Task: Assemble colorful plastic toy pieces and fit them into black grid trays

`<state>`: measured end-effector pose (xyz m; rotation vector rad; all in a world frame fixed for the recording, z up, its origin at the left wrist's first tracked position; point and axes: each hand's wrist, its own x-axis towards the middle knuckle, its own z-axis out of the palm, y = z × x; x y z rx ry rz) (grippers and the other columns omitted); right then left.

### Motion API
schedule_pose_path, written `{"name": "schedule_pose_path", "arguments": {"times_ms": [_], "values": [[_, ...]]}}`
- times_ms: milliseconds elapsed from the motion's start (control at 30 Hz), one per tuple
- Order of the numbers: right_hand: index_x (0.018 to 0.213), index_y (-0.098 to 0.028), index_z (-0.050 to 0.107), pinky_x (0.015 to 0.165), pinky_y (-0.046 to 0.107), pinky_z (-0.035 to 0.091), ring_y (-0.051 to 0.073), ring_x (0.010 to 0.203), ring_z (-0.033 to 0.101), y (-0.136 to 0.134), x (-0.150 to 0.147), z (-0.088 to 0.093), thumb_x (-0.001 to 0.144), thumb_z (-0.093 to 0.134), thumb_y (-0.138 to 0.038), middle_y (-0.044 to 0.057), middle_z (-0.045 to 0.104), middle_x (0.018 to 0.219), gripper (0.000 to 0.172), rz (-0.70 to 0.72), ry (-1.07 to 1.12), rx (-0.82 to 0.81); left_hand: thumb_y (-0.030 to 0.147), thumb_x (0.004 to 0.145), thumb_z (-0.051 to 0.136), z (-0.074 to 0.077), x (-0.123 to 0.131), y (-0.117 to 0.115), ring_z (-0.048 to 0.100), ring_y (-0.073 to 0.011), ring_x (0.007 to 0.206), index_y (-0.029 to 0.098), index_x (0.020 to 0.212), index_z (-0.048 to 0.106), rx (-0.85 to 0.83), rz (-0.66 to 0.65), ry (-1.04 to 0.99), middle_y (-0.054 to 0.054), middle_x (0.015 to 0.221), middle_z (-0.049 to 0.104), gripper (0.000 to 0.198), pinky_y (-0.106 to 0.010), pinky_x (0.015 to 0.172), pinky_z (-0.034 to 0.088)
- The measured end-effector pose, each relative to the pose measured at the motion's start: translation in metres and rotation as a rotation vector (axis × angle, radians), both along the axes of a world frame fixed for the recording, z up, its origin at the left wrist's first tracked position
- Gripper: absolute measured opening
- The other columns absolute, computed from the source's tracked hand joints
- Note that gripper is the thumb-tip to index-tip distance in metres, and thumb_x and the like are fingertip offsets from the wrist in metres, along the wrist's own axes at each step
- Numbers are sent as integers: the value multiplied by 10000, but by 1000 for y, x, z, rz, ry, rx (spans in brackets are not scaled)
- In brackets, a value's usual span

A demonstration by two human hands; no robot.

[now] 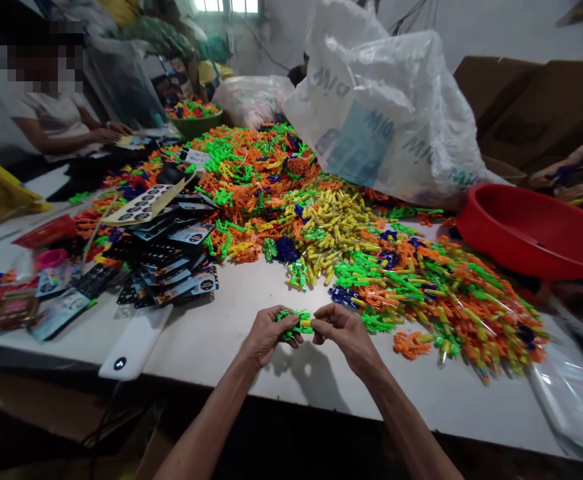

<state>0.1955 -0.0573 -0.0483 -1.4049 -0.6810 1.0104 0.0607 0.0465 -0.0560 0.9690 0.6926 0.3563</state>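
I had the green piece (301,328) at the frame's lower centre, pinched in my left grip (271,330), while my right grip (342,332) pinched its yellow end (306,323). A colourful heap (251,193) blocked the surface (221,353) above; dark packets (164,263) stood left of centre, a red basin (521,248) far right.

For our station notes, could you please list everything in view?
Table: one, white, centre
Plastic pieces: uncounted; orange, green, yellow, blue; centre
Packets: uncounted, mainly black, left
Bags: several, mainly whitish, back
Basin: one, red, right
Tub: one, green, back left
Device: one, white, front left
Cardboard: uncounted, brown, back right
Clutter: uncounted, mixed colours, left
Co-workers: two, pale clothing, back left and right edge
Left hand, right hand: one each, front centre, holding green-yellow piece
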Motion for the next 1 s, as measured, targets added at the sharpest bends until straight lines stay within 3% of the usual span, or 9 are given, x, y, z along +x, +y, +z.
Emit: {"name": "schedule_pose_path", "arguments": {"times_ms": [267,400,500,633,767,800,867,933,1000], "values": [[655,-173,617,548,294,461,156,508,578,-2,4,-7,688,715,-403,28,636,533,252,29,71,40,380,591,770,-1,9,13,582,-118,451,125,738,573,-109,-163,-59,-36,611,637,354,-199,397,428],[638,-177,609,517,282,442,163,498,576,8,-2,-2,691,694,-413,30,626,519,257,-32,-170,-32,417,589,759,-4,12,13,599,-148,480,123,714,577,38,-80,-2,-46,602,633,368,-219,399,428],[634,-187,595,515,290,441,173,501,577,14,5,-3,698,662,-433,27,618,516,263,-19,-243,-82,442,614,729,-5,18,20,592,-150,494,122,719,598,159,-107,54,-49,616,634,361,-243,432,439],[667,-191,619,574,351,472,219,571,595,1,50,0,694,623,-468,43,620,581,279,-177,-420,-123,377,684,680,0,33,57,596,-155,636,152,916,641,541,-91,194,-53,767,666,326,-265,570,462],[888,-180,655,795,449,445,305,944,568,-3,99,11,782,505,-421,140,641,959,304,-517,-1067,-247,304,787,558,6,59,100,582,-207,867,184,904,636,1110,67,659,-76,945,651,186,-332,776,431],[956,-176,643,835,441,429,297,1010,541,6,103,11,815,468,-384,147,616,1043,306,-493,-1172,-311,307,793,546,5,68,105,570,-226,922,185,910,630,1191,41,749,-86,980,639,189,-348,805,417],[1007,-170,622,830,372,433,251,1006,551,36,97,7,859,421,-296,135,601,1080,279,-282,-1218,-452,320,770,572,2,87,107,545,-264,1002,188,981,607,1266,-51,823,-107,1051,609,251,-372,830,402],[930,-168,635,762,305,441,213,905,595,75,81,-2,846,454,-227,106,631,1013,208,-65,-1185,-523,294,722,618,-4,102,102,543,-287,1022,198,1058,578,1255,-107,819,-119,1109,582,352,-384,833,401],[924,-146,632,725,299,434,228,884,612,109,65,-12,824,485,-198,122,644,991,186,28,-1175,-571,237,690,631,-10,110,97,557,-294,1017,200,1089,567,1210,-122,804,-124,1124,580,406,-385,831,408]]}}
